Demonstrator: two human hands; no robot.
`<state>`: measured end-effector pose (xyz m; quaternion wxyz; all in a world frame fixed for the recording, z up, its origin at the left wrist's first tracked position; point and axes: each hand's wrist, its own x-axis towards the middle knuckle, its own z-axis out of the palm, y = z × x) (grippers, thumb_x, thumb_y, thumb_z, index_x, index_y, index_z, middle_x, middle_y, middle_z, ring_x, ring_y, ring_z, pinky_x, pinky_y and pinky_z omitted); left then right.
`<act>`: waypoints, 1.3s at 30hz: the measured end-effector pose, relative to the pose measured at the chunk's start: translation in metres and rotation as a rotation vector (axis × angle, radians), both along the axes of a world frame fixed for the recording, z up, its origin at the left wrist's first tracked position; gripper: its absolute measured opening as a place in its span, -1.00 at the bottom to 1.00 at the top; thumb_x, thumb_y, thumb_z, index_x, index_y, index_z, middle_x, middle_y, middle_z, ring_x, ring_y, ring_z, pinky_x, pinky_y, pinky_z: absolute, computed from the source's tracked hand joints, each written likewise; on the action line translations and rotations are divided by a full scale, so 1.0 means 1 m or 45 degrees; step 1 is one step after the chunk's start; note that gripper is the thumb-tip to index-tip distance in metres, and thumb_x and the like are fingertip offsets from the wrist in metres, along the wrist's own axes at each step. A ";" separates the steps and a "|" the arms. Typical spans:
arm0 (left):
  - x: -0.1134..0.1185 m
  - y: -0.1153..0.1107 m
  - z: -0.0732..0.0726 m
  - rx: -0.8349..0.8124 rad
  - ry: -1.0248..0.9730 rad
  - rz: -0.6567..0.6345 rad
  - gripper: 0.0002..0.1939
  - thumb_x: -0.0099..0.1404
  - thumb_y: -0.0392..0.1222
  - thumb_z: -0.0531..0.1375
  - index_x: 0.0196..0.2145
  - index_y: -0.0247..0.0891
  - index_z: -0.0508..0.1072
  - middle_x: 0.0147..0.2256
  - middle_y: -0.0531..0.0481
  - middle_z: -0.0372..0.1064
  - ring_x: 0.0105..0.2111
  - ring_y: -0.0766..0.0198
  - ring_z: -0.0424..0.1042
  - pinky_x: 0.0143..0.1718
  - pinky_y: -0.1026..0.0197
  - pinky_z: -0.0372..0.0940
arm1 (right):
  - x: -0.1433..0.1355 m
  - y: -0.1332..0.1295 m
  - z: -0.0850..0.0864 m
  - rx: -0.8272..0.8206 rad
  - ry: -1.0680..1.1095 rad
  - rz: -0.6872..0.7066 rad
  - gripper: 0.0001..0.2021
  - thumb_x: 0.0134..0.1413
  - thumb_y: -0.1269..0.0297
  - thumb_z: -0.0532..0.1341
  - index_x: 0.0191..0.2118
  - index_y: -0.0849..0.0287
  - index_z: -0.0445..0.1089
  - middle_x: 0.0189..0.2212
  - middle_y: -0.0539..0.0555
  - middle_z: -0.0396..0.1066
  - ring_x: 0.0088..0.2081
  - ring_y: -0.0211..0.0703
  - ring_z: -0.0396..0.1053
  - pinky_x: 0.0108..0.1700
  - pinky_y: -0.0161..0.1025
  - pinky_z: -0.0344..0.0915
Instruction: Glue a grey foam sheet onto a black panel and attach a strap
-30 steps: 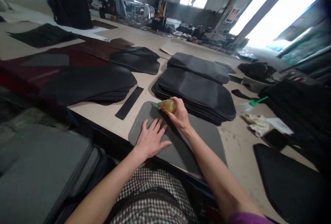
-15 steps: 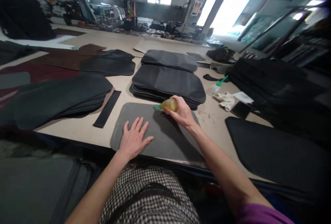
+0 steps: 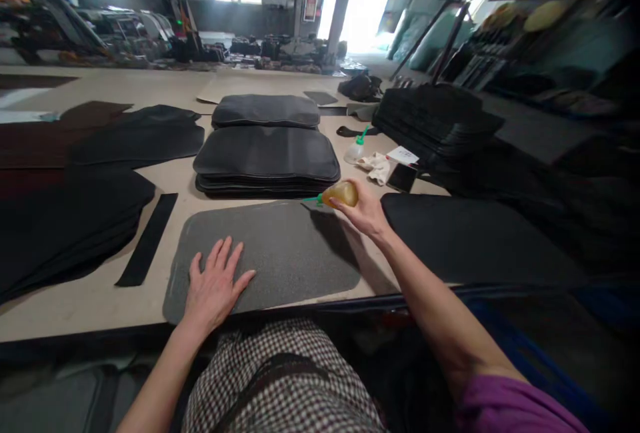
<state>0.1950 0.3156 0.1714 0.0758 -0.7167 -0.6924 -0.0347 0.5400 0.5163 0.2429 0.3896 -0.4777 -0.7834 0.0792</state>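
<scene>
Two bare hands work over a flat grey foam panel with rounded corners [image 3: 280, 246], lying at the near edge of the tan worktable [image 3: 165, 83] in the lower middle of the frame. The left hand [image 3: 214, 288] lies palm down on the panel's lower left part, fingers spread and flat, gripping nothing. The right hand [image 3: 364, 211] has its fingers curled around a small amber squeeze bottle with a green nozzle [image 3: 339, 194], the tip touching the panel's upper right edge. Just above the panel sits a stack of dark padded panels [image 3: 267, 161]; right of it, a clear bottle with a green cap [image 3: 357, 149].
</scene>
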 end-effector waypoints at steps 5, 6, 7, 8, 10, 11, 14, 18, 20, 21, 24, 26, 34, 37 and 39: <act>-0.002 0.001 -0.003 -0.003 0.025 -0.009 -0.27 0.51 0.28 -0.20 0.44 -0.15 0.14 0.48 -0.20 -0.10 0.46 -0.08 -0.06 0.37 -0.38 -0.10 | 0.030 0.000 -0.006 -0.033 -0.004 -0.118 -0.49 0.13 -0.14 0.29 0.05 0.10 0.37 -0.03 0.20 0.46 -0.05 0.20 0.44 0.02 0.11 0.37; -0.002 0.001 -0.004 0.001 0.029 -0.011 -0.27 0.52 0.27 -0.20 0.44 -0.16 0.14 0.48 -0.20 -0.10 0.46 -0.09 -0.06 0.36 -0.39 -0.09 | 0.034 0.000 -0.007 -0.040 0.003 -0.143 -0.49 0.12 -0.14 0.29 0.05 0.10 0.37 -0.03 0.20 0.46 -0.04 0.21 0.44 0.02 0.11 0.37; -0.003 0.002 -0.005 0.006 0.034 -0.013 -0.27 0.52 0.27 -0.20 0.44 -0.16 0.14 0.48 -0.20 -0.10 0.46 -0.09 -0.06 0.36 -0.38 -0.09 | 0.039 -0.001 -0.007 -0.036 0.012 -0.170 -0.47 0.11 -0.15 0.28 0.06 0.11 0.37 -0.02 0.21 0.47 -0.03 0.21 0.44 0.02 0.12 0.37; -0.003 0.002 -0.005 0.010 0.039 -0.015 -0.27 0.52 0.27 -0.20 0.44 -0.17 0.14 0.48 -0.20 -0.10 0.46 -0.09 -0.06 0.36 -0.38 -0.09 | 0.043 -0.002 -0.007 -0.025 0.017 -0.196 -0.45 0.10 -0.16 0.29 0.07 0.11 0.37 -0.01 0.22 0.46 -0.02 0.23 0.43 0.03 0.13 0.37; -0.003 0.002 -0.006 0.013 0.055 -0.015 -0.27 0.52 0.27 -0.20 0.44 -0.16 0.13 0.49 -0.19 -0.11 0.46 -0.07 -0.07 0.37 -0.37 -0.09 | 0.052 -0.004 -0.005 0.000 0.012 -0.230 -0.43 0.07 -0.16 0.30 0.07 0.12 0.37 0.01 0.23 0.46 0.01 0.24 0.43 0.05 0.14 0.37; -0.003 0.002 -0.006 0.012 0.062 -0.014 -0.27 0.52 0.27 -0.20 0.44 -0.16 0.13 0.49 -0.19 -0.11 0.46 -0.07 -0.06 0.37 -0.36 -0.09 | 0.056 -0.006 -0.003 0.010 0.010 -0.248 -0.42 0.05 -0.16 0.31 0.07 0.13 0.37 0.01 0.23 0.46 0.01 0.25 0.43 0.05 0.15 0.37; -0.002 0.001 -0.005 0.004 0.069 -0.013 -0.27 0.52 0.27 -0.22 0.44 -0.17 0.13 0.49 -0.19 -0.11 0.46 -0.06 -0.06 0.37 -0.36 -0.09 | 0.066 -0.016 0.006 0.028 0.050 -0.324 -0.42 0.03 -0.15 0.33 0.06 0.14 0.40 0.00 0.22 0.47 -0.02 0.24 0.44 0.05 0.15 0.37; -0.002 0.001 -0.004 0.004 0.058 -0.017 -0.25 0.52 0.27 -0.24 0.45 -0.19 0.11 0.49 -0.21 -0.13 0.47 -0.04 -0.09 0.37 -0.35 -0.11 | 0.071 -0.040 0.018 -0.071 0.151 -0.376 -0.40 -0.01 -0.17 0.35 0.05 0.14 0.43 -0.07 0.19 0.50 -0.09 0.21 0.46 0.02 0.12 0.39; -0.003 0.001 -0.005 0.011 0.051 -0.014 -0.25 0.52 0.27 -0.25 0.45 -0.19 0.11 0.49 -0.22 -0.13 0.47 -0.04 -0.10 0.37 -0.35 -0.11 | 0.073 -0.055 0.022 -0.140 0.138 -0.351 -0.39 -0.03 -0.18 0.37 0.04 0.13 0.44 -0.10 0.16 0.51 -0.12 0.19 0.47 0.01 0.10 0.40; -0.003 0.001 -0.005 0.014 0.050 -0.012 -0.25 0.52 0.27 -0.26 0.45 -0.20 0.10 0.49 -0.22 -0.12 0.47 -0.04 -0.10 0.37 -0.34 -0.12 | 0.075 -0.063 0.022 -0.164 0.120 -0.344 -0.40 -0.03 -0.18 0.38 0.03 0.13 0.44 -0.11 0.15 0.52 -0.13 0.18 0.47 0.00 0.09 0.40; -0.003 0.001 -0.006 0.009 0.051 -0.012 -0.25 0.53 0.25 -0.28 0.44 -0.20 0.12 0.49 -0.22 -0.11 0.47 -0.04 -0.09 0.37 -0.34 -0.12 | 0.085 -0.085 0.020 -0.204 0.087 -0.361 -0.43 -0.01 -0.18 0.37 0.02 0.10 0.44 -0.13 0.12 0.51 -0.15 0.15 0.47 -0.04 0.04 0.40; -0.004 0.002 -0.006 0.001 0.048 -0.016 -0.25 0.53 0.25 -0.29 0.44 -0.21 0.13 0.48 -0.22 -0.11 0.47 -0.04 -0.10 0.37 -0.34 -0.12 | 0.092 -0.098 0.016 -0.222 0.088 -0.389 -0.43 -0.01 -0.19 0.37 0.01 0.10 0.44 -0.15 0.11 0.51 -0.18 0.13 0.47 -0.07 0.02 0.39; -0.009 0.004 -0.009 -0.014 0.022 -0.024 -0.24 0.52 0.27 -0.27 0.45 -0.21 0.11 0.49 -0.22 -0.11 0.47 -0.07 -0.09 0.36 -0.34 -0.11 | 0.099 -0.123 -0.002 -0.239 0.128 -0.450 -0.45 0.01 -0.19 0.33 -0.01 0.11 0.41 -0.15 0.12 0.49 -0.17 0.10 0.46 -0.09 -0.02 0.37; -0.009 0.004 -0.009 -0.027 0.019 -0.027 -0.24 0.51 0.26 -0.26 0.45 -0.22 0.11 0.49 -0.23 -0.11 0.47 -0.07 -0.09 0.35 -0.35 -0.10 | 0.101 -0.130 -0.002 -0.284 0.123 -0.441 -0.47 0.00 -0.17 0.33 -0.02 0.09 0.42 -0.17 0.10 0.49 -0.17 0.10 0.45 -0.10 -0.03 0.36; -0.009 0.004 -0.008 -0.028 0.014 -0.030 -0.24 0.51 0.26 -0.25 0.44 -0.23 0.12 0.49 -0.23 -0.11 0.47 -0.07 -0.09 0.35 -0.36 -0.09 | 0.106 -0.137 -0.001 -0.332 0.151 -0.450 -0.48 0.00 -0.17 0.34 -0.02 0.08 0.43 -0.20 0.08 0.49 -0.20 0.08 0.45 -0.13 -0.04 0.35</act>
